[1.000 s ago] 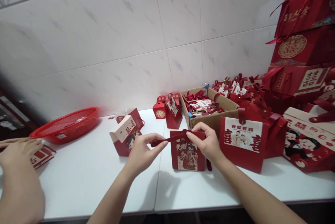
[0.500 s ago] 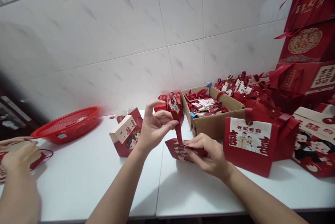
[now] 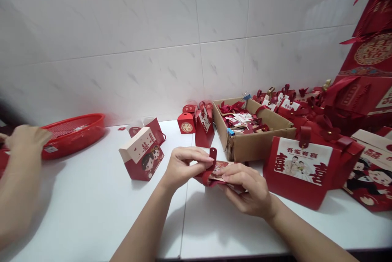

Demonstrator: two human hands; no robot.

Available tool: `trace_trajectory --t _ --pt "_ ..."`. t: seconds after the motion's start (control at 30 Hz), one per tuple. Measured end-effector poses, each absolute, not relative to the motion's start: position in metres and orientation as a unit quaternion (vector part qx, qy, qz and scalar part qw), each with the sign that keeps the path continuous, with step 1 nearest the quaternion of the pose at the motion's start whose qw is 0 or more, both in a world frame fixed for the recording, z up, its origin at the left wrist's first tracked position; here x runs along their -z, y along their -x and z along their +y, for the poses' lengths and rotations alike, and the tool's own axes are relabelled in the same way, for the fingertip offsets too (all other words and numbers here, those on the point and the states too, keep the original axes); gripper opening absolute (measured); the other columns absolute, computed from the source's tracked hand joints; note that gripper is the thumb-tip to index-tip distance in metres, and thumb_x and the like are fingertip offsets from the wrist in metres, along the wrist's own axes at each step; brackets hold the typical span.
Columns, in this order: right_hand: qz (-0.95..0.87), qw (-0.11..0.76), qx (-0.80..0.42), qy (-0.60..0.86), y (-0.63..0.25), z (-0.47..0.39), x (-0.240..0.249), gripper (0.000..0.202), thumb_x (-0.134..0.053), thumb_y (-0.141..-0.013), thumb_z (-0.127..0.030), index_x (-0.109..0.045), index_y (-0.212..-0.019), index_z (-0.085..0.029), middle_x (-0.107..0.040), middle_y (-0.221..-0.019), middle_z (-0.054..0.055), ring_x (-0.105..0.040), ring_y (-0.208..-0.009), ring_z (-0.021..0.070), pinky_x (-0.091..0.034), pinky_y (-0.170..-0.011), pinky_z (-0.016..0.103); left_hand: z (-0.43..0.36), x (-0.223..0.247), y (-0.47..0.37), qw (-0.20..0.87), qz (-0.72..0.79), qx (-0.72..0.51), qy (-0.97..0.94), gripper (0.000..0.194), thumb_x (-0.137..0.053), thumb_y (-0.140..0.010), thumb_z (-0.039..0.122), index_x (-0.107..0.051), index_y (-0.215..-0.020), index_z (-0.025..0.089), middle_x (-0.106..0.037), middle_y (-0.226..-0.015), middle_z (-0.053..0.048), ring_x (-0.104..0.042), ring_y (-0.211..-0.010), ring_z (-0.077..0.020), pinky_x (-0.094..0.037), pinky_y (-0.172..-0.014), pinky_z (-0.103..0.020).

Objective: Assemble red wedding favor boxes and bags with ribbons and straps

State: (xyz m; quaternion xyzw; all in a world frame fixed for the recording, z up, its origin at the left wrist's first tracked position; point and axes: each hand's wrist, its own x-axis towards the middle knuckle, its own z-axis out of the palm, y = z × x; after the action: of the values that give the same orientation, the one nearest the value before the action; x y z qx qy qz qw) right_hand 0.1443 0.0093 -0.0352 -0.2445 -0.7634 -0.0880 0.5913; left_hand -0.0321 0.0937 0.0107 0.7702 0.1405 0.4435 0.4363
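Observation:
Between my hands, above the white table (image 3: 199, 233), is a small red box (image 3: 221, 167) with a printed top. My left hand (image 3: 186, 168) pinches a dark red strap (image 3: 213, 156), which bends in a loop at the box's left part; its end with a hole points up. My right hand (image 3: 246, 184) grips the right side of the box, thumb beneath and fingers on top. A finished-looking red and cream box (image 3: 143, 154) with a cartoon couple stands left of my left hand. Right of my right hand stands a red bag (image 3: 298, 172) with a white printed card.
A cardboard box (image 3: 257, 141) of cards and ribbons sits behind my hands. Small red boxes (image 3: 186, 125) stand by the wall. A red basket (image 3: 76, 137) lies at the left, beside another person's hand (image 3: 27, 139). Red gift bags (image 3: 367, 58) are stacked at the right.
My left hand has come down, bending the strap that stood upright into a loop. The view has shifted a little, and the other person's hands have moved up beside the basket.

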Motion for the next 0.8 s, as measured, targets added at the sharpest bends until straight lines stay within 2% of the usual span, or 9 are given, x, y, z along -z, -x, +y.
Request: trace_trajectory --t 0.1,0.2,0.27,0.4,0.5,0.63,0.77,0.8 --pt "-0.764 0.588 0.077 0.254 -0.145 0.009 0.037 0.033 -0.057 -0.075 -0.003 -0.054 -0.102 -0.022 -0.068 -0.085 0.007 -0.067 -0.082 0.0194 -0.058 -0.072 0.032 0.089 -0.014 0.036 0.511 0.132 -0.384 -0.758 0.018 -0.07 -0.074 0.03 -0.076 -0.089 0.022 -0.071 -0.088 -0.011 -0.067 -0.079 -0.0232 -0.057 -0.064 -0.033" --pt "-0.765 0.589 0.069 0.252 -0.144 0.01 0.04 0.033 -0.058 -0.075 -0.003 -0.054 -0.101 -0.022 -0.067 -0.083 0.006 -0.066 -0.082 0.0188 -0.057 -0.071 0.031 0.085 -0.016 0.037 0.563 0.125 -0.309 -0.757 0.023 -0.07 -0.074 0.03 -0.074 -0.095 0.021 -0.069 -0.092 -0.011 -0.065 -0.083 -0.0235 -0.056 -0.062 -0.03" --pt "-0.765 0.591 0.065 0.25 -0.144 0.011 0.041 0.033 -0.058 -0.075 -0.002 -0.054 -0.101 -0.022 -0.066 -0.082 0.006 -0.066 -0.081 0.0183 -0.057 -0.071 0.031 0.082 -0.016 0.035 0.586 0.146 -0.285 -0.744 0.021 -0.072 -0.073 0.027 -0.074 -0.093 0.02 -0.069 -0.09 -0.01 -0.065 -0.08 -0.0219 -0.054 -0.06 -0.029" --pt "-0.762 0.596 0.049 0.248 -0.144 0.012 0.042 0.033 -0.058 -0.076 -0.002 -0.054 -0.102 -0.022 -0.065 -0.085 0.006 -0.065 -0.084 0.0193 -0.057 -0.073 0.033 0.079 -0.014 0.03 0.599 0.166 -0.305 -0.722 0.011 -0.074 -0.07 0.027 -0.074 -0.076 0.018 -0.066 -0.082 -0.008 -0.063 -0.068 -0.0179 -0.052 -0.052 -0.026" --pt "-0.758 0.603 0.04 0.245 -0.143 0.011 0.04 0.034 -0.058 -0.076 -0.001 -0.053 -0.103 -0.022 -0.063 -0.09 0.008 -0.064 -0.086 0.0198 -0.057 -0.073 0.034 0.078 -0.014 0.028 0.584 0.185 -0.318 -0.724 0.016 -0.074 -0.071 0.031 -0.074 -0.076 0.016 -0.065 -0.081 -0.009 -0.062 -0.063 -0.0161 -0.05 -0.048 -0.025" --pt "-0.754 0.608 0.035 0.246 -0.143 0.009 0.038 0.035 -0.058 -0.076 0.0 -0.053 -0.103 -0.021 -0.058 -0.088 0.008 -0.061 -0.081 0.0182 -0.056 -0.068 0.032 0.076 -0.017 0.03 0.603 0.222 -0.291 -0.708 0.024 -0.07 -0.074 0.038 -0.074 -0.078 0.014 -0.066 -0.066 -0.007 -0.058 -0.053 -0.0135 -0.049 -0.047 -0.024" --pt "-0.748 0.609 0.055 0.26 -0.144 0.01 0.039 0.035 -0.058 -0.074 0.001 -0.053 -0.102 -0.02 -0.053 -0.087 0.007 -0.057 -0.077 0.017 -0.053 -0.064 0.03 0.074 -0.019 0.03 0.596 0.207 -0.295 -0.717 0.022 -0.069 -0.075 0.035 -0.073 -0.08 0.013 -0.069 -0.095 -0.011 -0.063 -0.072 -0.016 -0.052 -0.059 -0.024" --pt "-0.747 0.61 0.058 0.259 -0.145 0.01 0.04 0.035 -0.058 -0.074 0.002 -0.053 -0.101 -0.019 -0.052 -0.087 0.006 -0.057 -0.077 0.0168 -0.053 -0.063 0.03 0.073 -0.02 0.03 0.598 0.21 -0.291 -0.717 0.023 -0.068 -0.076 0.035 -0.072 -0.082 0.013 -0.068 -0.096 -0.012 -0.062 -0.072 -0.0154 -0.051 -0.059 -0.023"
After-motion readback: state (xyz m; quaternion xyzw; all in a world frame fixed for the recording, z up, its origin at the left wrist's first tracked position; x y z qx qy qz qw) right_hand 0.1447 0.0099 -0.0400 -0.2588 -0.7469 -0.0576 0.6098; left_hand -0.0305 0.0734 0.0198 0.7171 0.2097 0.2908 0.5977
